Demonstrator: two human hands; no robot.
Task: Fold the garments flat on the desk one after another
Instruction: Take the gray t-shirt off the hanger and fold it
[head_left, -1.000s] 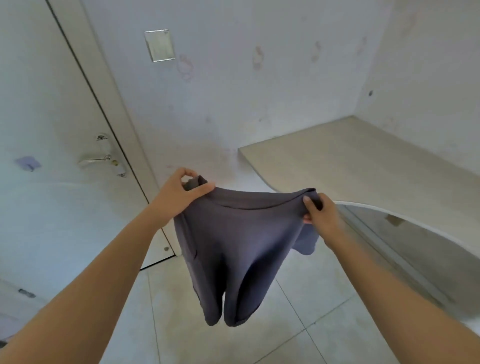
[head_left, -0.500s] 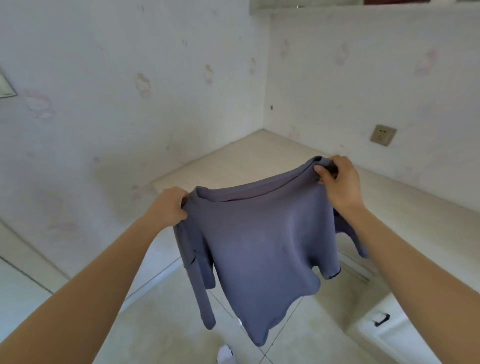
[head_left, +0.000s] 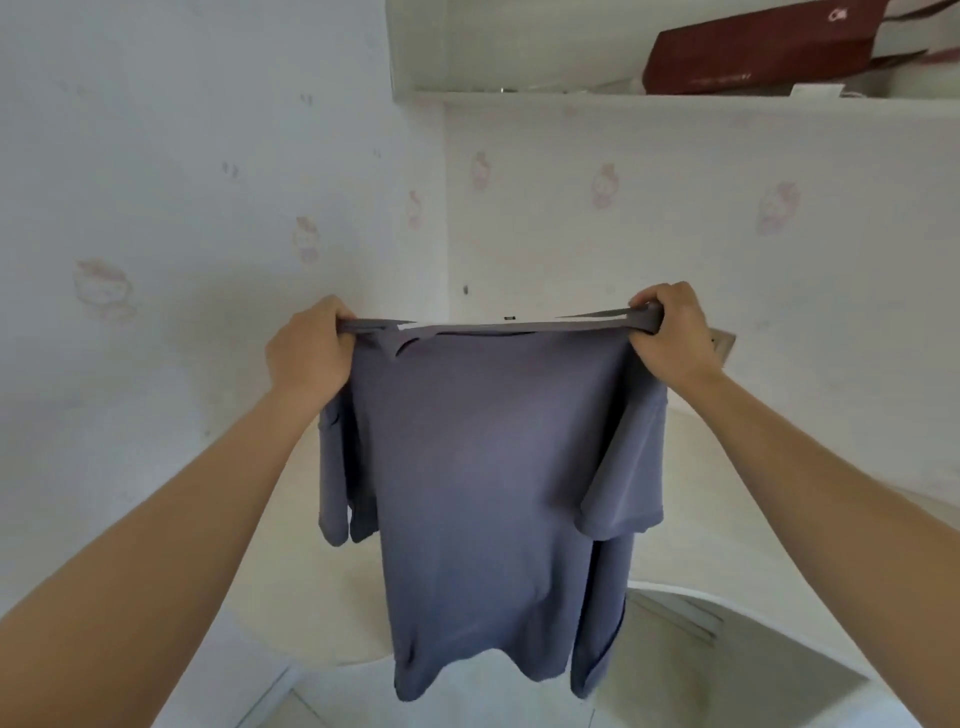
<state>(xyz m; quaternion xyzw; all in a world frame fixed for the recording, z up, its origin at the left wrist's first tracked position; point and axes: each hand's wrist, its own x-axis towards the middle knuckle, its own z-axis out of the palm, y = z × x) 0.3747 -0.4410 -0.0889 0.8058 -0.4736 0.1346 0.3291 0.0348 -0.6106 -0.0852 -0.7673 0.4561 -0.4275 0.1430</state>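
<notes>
left hand (head_left: 311, 353) grip: shirt (head_left: 493, 467) shoulder | right hand (head_left: 670, 332) grip: other shoulder | shirt hanging above desk (head_left: 322, 597)

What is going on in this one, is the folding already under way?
Not yet. A person holds a blue-grey T-shirt up in the air. The left hand and right hand each grip a shoulder, pulling the top edge taut. The shirt hangs full length in front of the pale desk, not laid on it, so no fold has been made.
</notes>
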